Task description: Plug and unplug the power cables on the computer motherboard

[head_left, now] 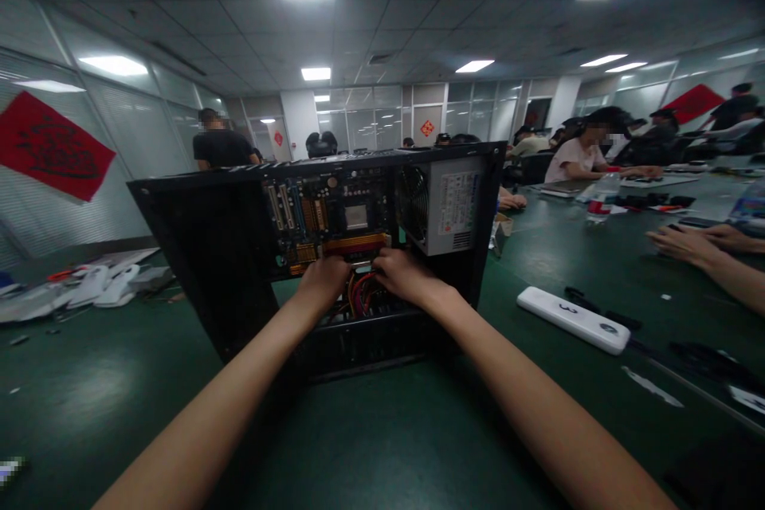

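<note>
An open black computer case stands on the green table in front of me, its inside facing my way. On its motherboard sit a square silver processor and orange and yellow memory slots. My left hand and my right hand are inside the case at the board's lower edge, fingers curled by the slots. A thin strip shows between the fingertips, but I cannot make out what they pinch. Below them hang coloured cables. A silver power supply fills the upper right corner.
Right of the case lies a white power strip-like bar marked 3, with black cables nearby. A water bottle stands farther back. Another person's hands rest at the right. White items lie at the left. Other people sit behind.
</note>
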A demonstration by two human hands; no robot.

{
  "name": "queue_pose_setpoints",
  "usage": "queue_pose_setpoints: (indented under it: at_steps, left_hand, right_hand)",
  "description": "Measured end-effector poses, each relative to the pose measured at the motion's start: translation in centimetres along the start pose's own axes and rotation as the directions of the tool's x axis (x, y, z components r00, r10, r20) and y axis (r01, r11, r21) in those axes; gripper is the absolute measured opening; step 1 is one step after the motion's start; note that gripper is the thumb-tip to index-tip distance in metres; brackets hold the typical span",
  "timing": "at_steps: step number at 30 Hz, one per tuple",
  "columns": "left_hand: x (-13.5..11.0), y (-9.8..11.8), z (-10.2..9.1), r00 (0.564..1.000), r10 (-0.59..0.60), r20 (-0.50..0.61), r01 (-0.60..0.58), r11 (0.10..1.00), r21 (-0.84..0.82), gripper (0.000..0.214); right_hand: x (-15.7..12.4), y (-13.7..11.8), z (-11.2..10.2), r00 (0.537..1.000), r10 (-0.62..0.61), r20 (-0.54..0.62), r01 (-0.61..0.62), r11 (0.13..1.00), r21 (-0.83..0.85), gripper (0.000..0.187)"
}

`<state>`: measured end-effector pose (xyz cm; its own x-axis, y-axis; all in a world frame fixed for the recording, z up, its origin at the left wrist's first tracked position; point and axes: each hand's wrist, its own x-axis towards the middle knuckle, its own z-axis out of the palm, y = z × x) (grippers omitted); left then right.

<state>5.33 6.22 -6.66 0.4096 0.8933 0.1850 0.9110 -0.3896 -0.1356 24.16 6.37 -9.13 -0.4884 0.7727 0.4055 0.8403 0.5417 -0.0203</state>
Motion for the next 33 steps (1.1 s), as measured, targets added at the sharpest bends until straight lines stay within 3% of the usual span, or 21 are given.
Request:
queue_pose_setpoints:
  at_steps: [19, 29, 33]
  left_hand:
    - [0.5, -0.5, 0.8, 0.994, 0.015, -0.109, -0.013, 1.0, 0.018, 0.025]
    - [0.3, -1.0, 0.8, 0.993, 0.024, -0.119, -0.025, 1.0, -0.005, 0.022]
    - [0.3, -1.2, 1.0, 0.992, 0.025, -0.125, -0.026, 1.0, -0.007, 0.023]
  right_hand:
    - [0.0, -0.8, -0.2, 1.0, -0.004, -0.002, 0.004, 0.997, -0.073, 0.015]
    - [1.9, -0.9, -0.7, 0.983, -0.182, 0.037, 0.185, 0.95, -0.252, 0.015]
    - [2.2, -1.0, -0.5, 0.982, -0.161, 0.095, 0.181, 0.944, -0.278, 0.018]
